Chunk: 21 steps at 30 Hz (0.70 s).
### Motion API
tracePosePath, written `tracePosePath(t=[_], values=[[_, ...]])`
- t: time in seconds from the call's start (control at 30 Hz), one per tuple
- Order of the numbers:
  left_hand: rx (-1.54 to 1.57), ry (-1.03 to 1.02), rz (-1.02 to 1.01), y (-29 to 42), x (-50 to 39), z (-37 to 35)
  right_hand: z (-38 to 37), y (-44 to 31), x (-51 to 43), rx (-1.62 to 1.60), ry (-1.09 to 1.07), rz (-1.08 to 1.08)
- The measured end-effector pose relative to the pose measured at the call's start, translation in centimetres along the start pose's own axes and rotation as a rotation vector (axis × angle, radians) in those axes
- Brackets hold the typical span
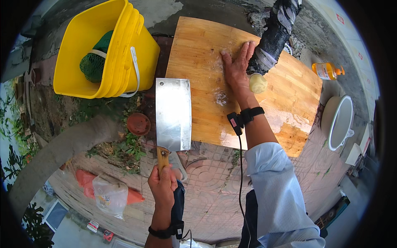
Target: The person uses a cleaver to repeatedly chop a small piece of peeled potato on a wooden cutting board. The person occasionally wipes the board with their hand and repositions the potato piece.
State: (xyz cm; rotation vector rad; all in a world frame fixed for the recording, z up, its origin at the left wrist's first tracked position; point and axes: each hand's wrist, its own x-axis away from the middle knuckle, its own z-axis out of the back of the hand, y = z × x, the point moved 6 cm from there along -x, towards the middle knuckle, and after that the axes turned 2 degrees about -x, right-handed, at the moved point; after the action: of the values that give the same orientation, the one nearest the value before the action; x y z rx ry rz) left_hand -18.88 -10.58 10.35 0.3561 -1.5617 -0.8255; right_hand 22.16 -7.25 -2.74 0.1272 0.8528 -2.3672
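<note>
My left hand grips the wooden handle of a broad cleaver. The blade points away from me, over the left edge of a wooden board, and light glares off its face. Flat on the board's wet surface rests my right hand, thumb spread and nothing in it. Puddles of water shine near the hand and along the near edge. Just right of the hand, a pipe wrapped in black material comes down over the board. A pale yellow round piece sits at its lower end, above my right wrist.
A yellow bucket with green netted contents stands left of the board. A terracotta saucer and a tree trunk are nearer. At right are an orange pump bottle and a white basin. Plastic bags lie on the paving.
</note>
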Motion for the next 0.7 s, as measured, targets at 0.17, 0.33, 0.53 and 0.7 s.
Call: tracePosePath(t=[0.17, 0.33, 0.53, 0.7], values=[[0.035, -0.030, -0.052, 0.8, -1.3, 1.6, -5.2, -8.2, 3.6, 0.136, -0.347, 0.470], [0.050, -0.053, -0.029, 1.6, -2.2, 2.6, -3.6, -4.5, -0.9, 0.356, -0.250, -0.053], [0.083, -0.036, -0.066, 3.4, -3.7, 4.0, -11.4, -12.8, -1.4, 0.231, -0.341, 0.308], [0.153, -0.039, -0.050, 4.0, -4.4, 3.7, -5.7, -9.0, -1.0, 0.343, -0.316, 0.041]])
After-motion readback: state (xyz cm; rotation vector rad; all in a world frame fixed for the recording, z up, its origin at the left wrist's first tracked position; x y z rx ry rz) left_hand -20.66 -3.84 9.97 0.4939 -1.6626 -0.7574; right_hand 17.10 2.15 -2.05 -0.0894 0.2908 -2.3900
